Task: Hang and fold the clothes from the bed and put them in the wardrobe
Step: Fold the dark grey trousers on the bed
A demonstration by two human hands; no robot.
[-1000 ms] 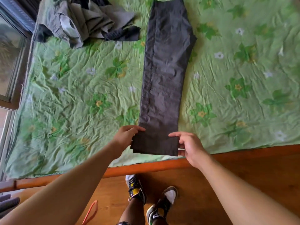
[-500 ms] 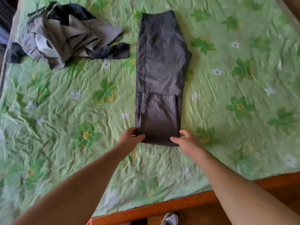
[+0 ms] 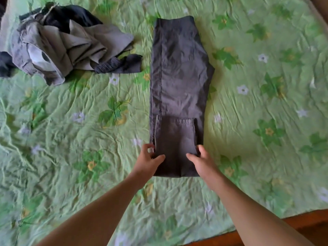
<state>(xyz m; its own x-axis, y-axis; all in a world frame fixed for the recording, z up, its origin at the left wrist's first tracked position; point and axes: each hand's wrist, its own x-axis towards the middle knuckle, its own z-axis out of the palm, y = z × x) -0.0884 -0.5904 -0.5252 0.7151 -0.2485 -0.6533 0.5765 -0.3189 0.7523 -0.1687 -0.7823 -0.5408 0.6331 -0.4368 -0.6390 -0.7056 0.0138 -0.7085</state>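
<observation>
The wide green flower-printed crinkled bedsheet (image 3: 85,174) spreads under everything. Down its middle lie the long dark grey trousers (image 3: 179,77), legs stacked one on the other, the hem end turned up over them near me. Up to my left sits a crumpled heap of grey and black clothes (image 3: 67,45), just beside the trousers. My left hand (image 3: 149,160) and right hand (image 3: 204,162) each pinch a side edge of the turned-up part, thumbs on top. I judge the fold wants both edges carried up evenly, side seams kept in line, then the crease pressed flat.
</observation>
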